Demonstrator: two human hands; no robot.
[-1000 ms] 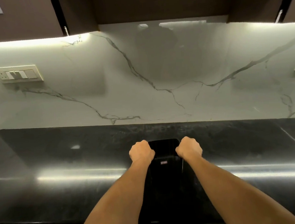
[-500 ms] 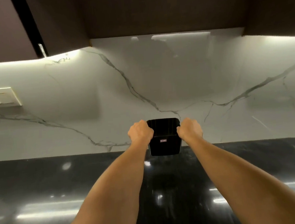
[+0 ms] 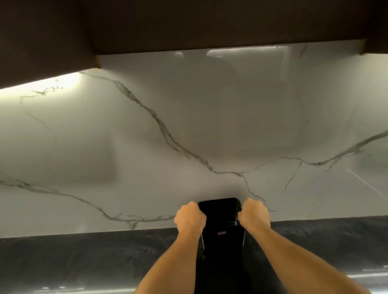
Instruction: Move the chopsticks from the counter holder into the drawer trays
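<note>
Chopsticks cannot be seen, yet the black holder (image 3: pixel 221 226) is clasped between the closed left hand (image 3: pixel 189 219) and right hand (image 3: pixel 254 215), above the dark counter (image 3: pixel 81 260); setting-down or emptying is judged next.

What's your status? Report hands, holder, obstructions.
Left hand and right hand fisted on the black holder, one each side. Holder against backsplash. No chopsticks visible. Nothing blocking.

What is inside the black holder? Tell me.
Nothing can be made out: the black holder is gripped at its sides by the left hand and right hand, and its opening shows only darkness. No chopsticks are visible.
</note>
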